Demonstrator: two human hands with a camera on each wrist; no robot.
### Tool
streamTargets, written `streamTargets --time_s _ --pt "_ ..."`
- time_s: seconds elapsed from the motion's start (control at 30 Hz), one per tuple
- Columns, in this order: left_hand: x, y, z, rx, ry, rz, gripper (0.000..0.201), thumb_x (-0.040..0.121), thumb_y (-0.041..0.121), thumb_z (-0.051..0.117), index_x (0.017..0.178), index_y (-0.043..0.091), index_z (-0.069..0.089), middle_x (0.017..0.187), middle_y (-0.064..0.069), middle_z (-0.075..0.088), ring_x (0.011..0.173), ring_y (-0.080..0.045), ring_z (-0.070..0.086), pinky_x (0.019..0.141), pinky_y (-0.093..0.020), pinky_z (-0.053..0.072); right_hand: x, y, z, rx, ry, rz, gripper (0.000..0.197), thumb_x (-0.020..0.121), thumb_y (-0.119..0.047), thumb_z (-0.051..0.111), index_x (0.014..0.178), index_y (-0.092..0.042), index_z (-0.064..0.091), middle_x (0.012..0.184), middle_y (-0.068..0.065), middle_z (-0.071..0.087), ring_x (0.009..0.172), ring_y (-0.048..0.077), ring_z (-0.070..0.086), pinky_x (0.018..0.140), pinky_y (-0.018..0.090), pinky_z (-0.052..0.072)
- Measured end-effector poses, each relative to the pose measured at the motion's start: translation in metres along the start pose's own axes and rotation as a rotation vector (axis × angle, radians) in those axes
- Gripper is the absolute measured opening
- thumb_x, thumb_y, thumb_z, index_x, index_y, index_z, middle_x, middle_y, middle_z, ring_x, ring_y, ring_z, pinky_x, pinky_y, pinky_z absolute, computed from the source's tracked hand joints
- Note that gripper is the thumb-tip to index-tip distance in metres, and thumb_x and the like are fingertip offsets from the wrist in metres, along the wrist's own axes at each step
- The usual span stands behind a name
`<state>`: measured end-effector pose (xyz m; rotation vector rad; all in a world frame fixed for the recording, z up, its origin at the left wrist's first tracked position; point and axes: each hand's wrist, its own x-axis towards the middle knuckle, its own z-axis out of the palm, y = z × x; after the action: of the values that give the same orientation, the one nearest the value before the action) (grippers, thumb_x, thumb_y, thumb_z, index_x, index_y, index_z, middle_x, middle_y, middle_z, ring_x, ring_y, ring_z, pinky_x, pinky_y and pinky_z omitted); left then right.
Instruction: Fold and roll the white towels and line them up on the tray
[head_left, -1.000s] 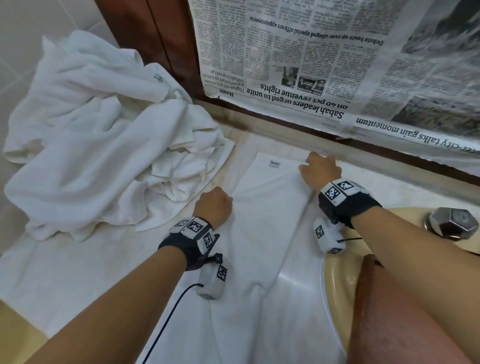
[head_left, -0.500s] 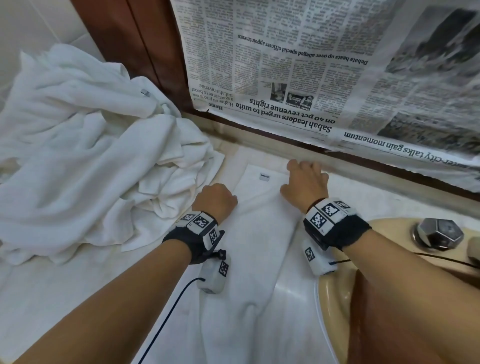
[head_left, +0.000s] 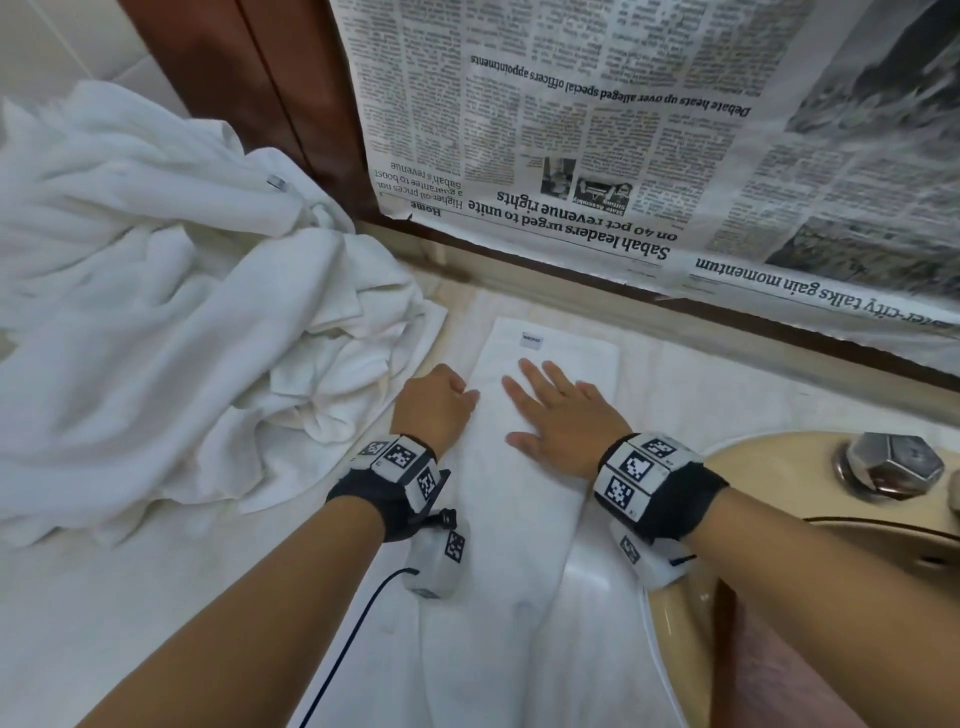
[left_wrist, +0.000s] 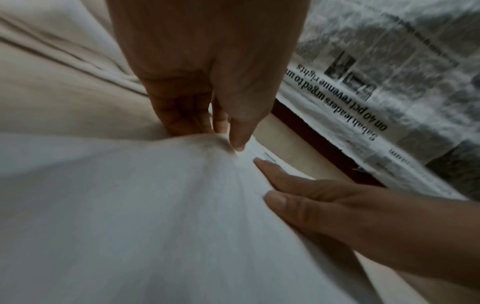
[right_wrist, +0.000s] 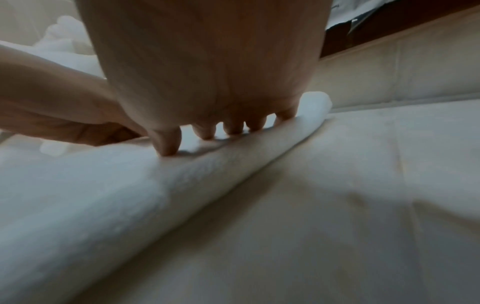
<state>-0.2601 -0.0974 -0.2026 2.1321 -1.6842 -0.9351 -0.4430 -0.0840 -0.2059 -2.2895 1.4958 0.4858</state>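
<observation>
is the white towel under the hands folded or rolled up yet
Folded, not rolled. The long white towel lies flat as a narrow strip; the right hand presses flat on it while the left hand pinches its left edge.

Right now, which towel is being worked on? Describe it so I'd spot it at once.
Find the newspaper on the wall; below it lies the counter. The folded towel is the flat, narrow strip under both hands, with a small label near its far edge, unlike the crumpled pile to its left.

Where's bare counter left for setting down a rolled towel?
Bare counter lies right of the folded towel, bordered by the newspaper ledge and the sink. Left of it, the towel pile crowds everything; only the near-left strip stays open.
</observation>
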Motion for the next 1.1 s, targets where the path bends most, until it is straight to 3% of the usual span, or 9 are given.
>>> streamTargets --time_s 0.17,0.3,0.43,0.53,0.6,0.7,0.87,1.0,1.1 --pt "-0.069 -0.022 -0.006 -0.111 -0.04 -0.065 0.038 0.088 0.037 0.065 0.12 0.018 0.056 0.097 0.0 0.063 0.102 -0.02 0.059 0.086 -0.029 0.047 0.004 0.001 -0.005 -0.005 -0.029 0.009 0.07 0.099 -0.057 0.024 0.153 -0.031 -0.01 0.159 -0.003 -0.022 0.148 0.02 -0.014 0.119 0.045 0.005" --pt "-0.131 -0.05 -0.008 -0.196 -0.058 -0.171 0.034 0.087 0.035 0.067 0.116 0.02 0.058 0.08 0.006 0.059 0.096 -0.02 0.06 0.084 -0.032 0.051 0.005 -0.003 -0.009 -0.01 -0.036 0.033 0.07 0.099 -0.055 0.029 0.153 -0.03 -0.006 0.16 -0.001 -0.018 0.149 0.022 -0.009 0.117 0.049 0.011" --pt "-0.177 -0.076 -0.003 -0.202 -0.077 -0.232 0.03 0.086 0.037 0.067 0.111 0.022 0.06 0.084 0.008 0.059 0.106 -0.022 0.057 0.094 -0.038 0.047 -0.012 -0.031 -0.015 0.027 0.049 0.148 0.063 0.097 -0.042 0.042 0.151 -0.021 0.016 0.16 0.011 0.001 0.146 0.031 0.008 0.113 0.048 0.024" --pt "-0.198 -0.089 -0.001 -0.207 -0.055 -0.256 0.027 0.084 0.038 0.068 0.106 0.025 0.06 0.083 0.009 0.061 0.103 -0.02 0.059 0.092 -0.036 0.048 -0.045 -0.065 0.002 0.081 0.083 0.096 0.062 0.094 -0.046 0.044 0.146 -0.02 0.024 0.158 0.013 0.011 0.141 0.035 0.017 0.106 0.047 0.031" --pt "-0.21 -0.09 0.001 -0.165 -0.06 -0.237 0.031 0.081 0.041 0.07 0.105 0.025 0.059 0.087 0.007 0.061 0.097 -0.017 0.059 0.083 -0.03 0.048 -0.068 -0.081 0.022 0.122 0.033 0.084 0.066 0.092 -0.053 0.041 0.147 -0.022 0.021 0.158 0.012 0.01 0.141 0.037 0.016 0.107 0.048 0.03" --pt "-0.23 -0.083 0.009 -0.009 -0.143 -0.158 0.035 0.079 0.047 0.067 0.1 0.024 0.051 0.089 0.008 0.058 0.088 -0.018 0.057 0.069 -0.028 0.041 -0.086 -0.081 0.042 0.125 -0.069 0.109 0.077 0.094 -0.061 0.035 0.154 -0.027 0.0 0.16 0.006 -0.017 0.147 0.034 -0.009 0.116 0.05 0.014" --pt "-0.247 -0.086 0.026 0.184 -0.233 0.048 0.04 0.084 0.042 0.056 0.112 0.017 0.04 0.094 0.002 0.058 0.087 -0.024 0.06 0.075 -0.034 0.051 -0.081 -0.069 0.047 0.215 -0.089 0.115 0.072 0.096 -0.06 0.032 0.154 -0.032 -0.002 0.16 -0.001 -0.02 0.147 0.028 -0.015 0.118 0.048 0.005" --pt "-0.241 -0.092 0.016 0.162 -0.261 0.105 0.038 0.08 0.029 0.056 0.112 0.016 0.04 0.095 -0.001 0.058 0.085 -0.023 0.058 0.072 -0.033 0.051 -0.071 -0.071 0.04 0.209 -0.116 0.161 0.072 0.097 -0.059 0.033 0.154 -0.032 0.0 0.161 -0.001 -0.017 0.148 0.029 -0.012 0.117 0.048 0.008" --pt "-0.229 -0.098 0.002 0.18 -0.289 0.123 0.036 0.078 0.024 0.059 0.109 0.014 0.043 0.102 -0.002 0.053 0.094 -0.024 0.056 0.078 -0.033 0.049 -0.069 -0.073 0.037 0.156 -0.108 0.174 0.076 0.095 -0.062 0.033 0.154 -0.03 -0.004 0.16 0.001 -0.018 0.148 0.03 -0.011 0.118 0.05 0.009"
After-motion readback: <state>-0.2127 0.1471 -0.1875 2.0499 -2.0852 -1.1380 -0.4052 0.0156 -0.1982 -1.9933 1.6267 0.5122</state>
